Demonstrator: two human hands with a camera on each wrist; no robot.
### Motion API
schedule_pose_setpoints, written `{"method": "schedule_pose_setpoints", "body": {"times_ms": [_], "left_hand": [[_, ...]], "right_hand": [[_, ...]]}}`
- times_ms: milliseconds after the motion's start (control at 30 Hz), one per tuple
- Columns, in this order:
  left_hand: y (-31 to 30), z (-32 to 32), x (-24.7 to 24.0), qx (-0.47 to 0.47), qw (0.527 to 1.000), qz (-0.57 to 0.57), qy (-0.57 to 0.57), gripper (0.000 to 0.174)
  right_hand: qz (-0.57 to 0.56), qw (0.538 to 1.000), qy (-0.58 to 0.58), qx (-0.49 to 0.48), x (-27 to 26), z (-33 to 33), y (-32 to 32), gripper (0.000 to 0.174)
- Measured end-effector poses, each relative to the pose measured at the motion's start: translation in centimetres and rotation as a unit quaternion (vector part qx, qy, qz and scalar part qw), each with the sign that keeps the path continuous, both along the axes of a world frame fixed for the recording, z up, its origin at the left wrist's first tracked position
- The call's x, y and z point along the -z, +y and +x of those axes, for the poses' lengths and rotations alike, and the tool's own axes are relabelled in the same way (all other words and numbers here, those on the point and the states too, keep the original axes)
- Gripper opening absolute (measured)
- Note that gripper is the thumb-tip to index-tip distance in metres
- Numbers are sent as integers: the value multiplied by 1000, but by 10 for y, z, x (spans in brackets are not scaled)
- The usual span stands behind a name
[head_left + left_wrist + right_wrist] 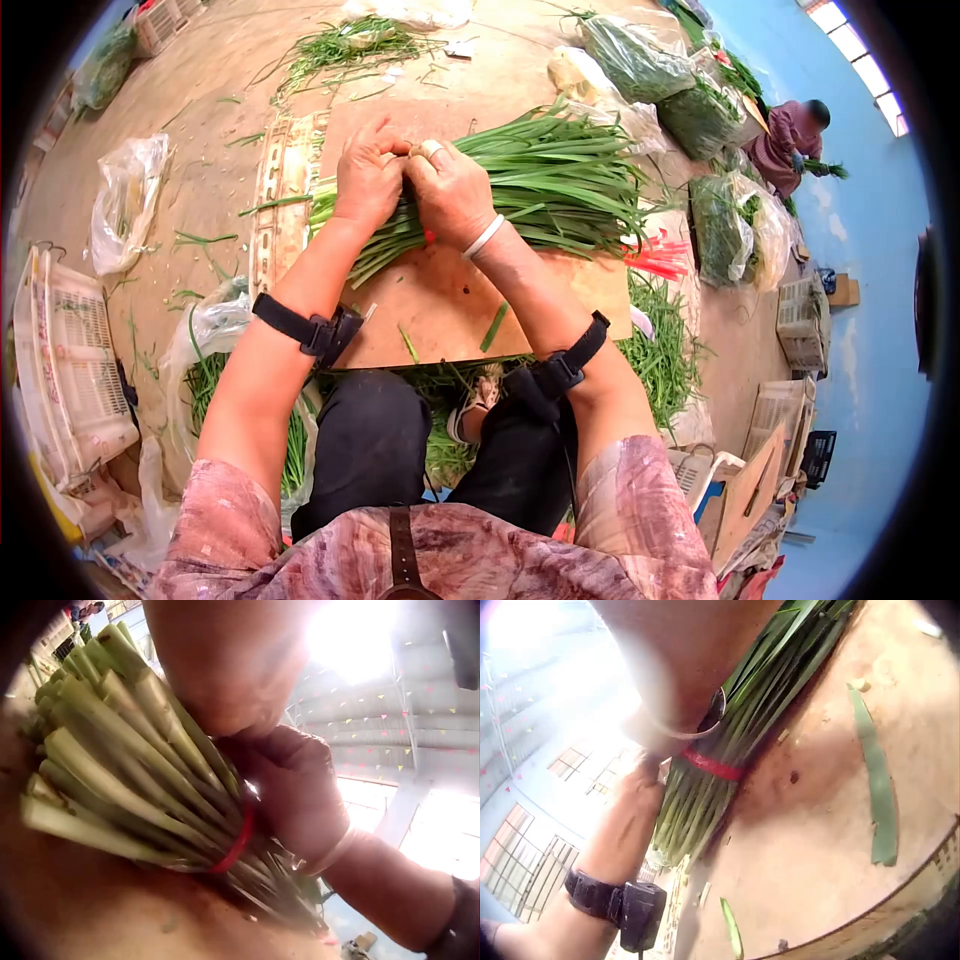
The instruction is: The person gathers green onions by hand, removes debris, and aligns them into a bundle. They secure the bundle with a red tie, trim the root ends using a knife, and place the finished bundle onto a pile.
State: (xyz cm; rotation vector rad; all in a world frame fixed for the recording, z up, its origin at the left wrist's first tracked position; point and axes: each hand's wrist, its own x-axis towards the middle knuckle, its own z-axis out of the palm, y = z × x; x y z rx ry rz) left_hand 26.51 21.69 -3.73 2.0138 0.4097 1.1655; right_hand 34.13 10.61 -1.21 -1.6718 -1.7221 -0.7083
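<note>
A thick bundle of garlic chives (560, 170) lies across a wooden board (440, 325), leaves to the right and cut stems to the left. Around its stems runs a red tie (714, 763), seen also in the left wrist view, where the red band (238, 844) rises toward the fingers. My left hand (368, 178) and right hand (450, 195) meet over the bundle, fingers curled and fingertips together, pinching the tie's ends. The pinched ends themselves are hidden by the fingers. A ring and a white bracelet show on the right hand and wrist.
More red ties (658, 258) lie at the board's right edge. Loose greens (655, 345) lie beside and under the board, others (350, 50) beyond it. Bagged greens (635, 60) stand at the back right, near another person (790, 145). A white crate (80, 370) stands left.
</note>
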Motion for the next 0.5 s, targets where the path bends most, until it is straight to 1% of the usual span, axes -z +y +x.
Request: {"method": "schedule_pose_setpoints", "body": {"times_ms": [33,67,100,133,167,233,267,300,367,400,433,500], "left_hand": [[0,-1,-1,-29,993,115,-12,10],[1,-1,-1,-29,993,114,-10,10],[5,-1,-2,28,997,17,70,9],[9,-1,-3,82,982,-80,148,9],[13,-2,0,79,982,-78,151,9],[19,0,5,123,966,-152,172,9],[17,0,8,96,975,-121,163,11],[15,-1,12,93,975,-118,166,11],[13,-2,14,23,985,-49,165,11],[14,1,23,14,989,-68,128,10],[11,0,18,10,989,-65,130,10],[5,-6,11,28,985,-129,108,10]], "right_hand": [[16,1000,16,-5,0,-1,-1,9],[15,1000,18,-5,3,0,-2,9],[22,999,45,-12,5,0,-2,9],[31,997,72,-20,6,0,-1,10],[34,996,75,-23,8,-1,0,10],[44,991,121,-32,9,-1,-1,10],[40,988,142,-34,9,-2,-1,10],[43,988,145,-36,10,-2,-1,10],[40,988,144,-48,7,-3,-3,9],[44,987,146,-51,6,-4,-4,9],[40,989,133,-51,2,-5,-6,9],[38,990,125,-57,0,-7,-7,9]]}}
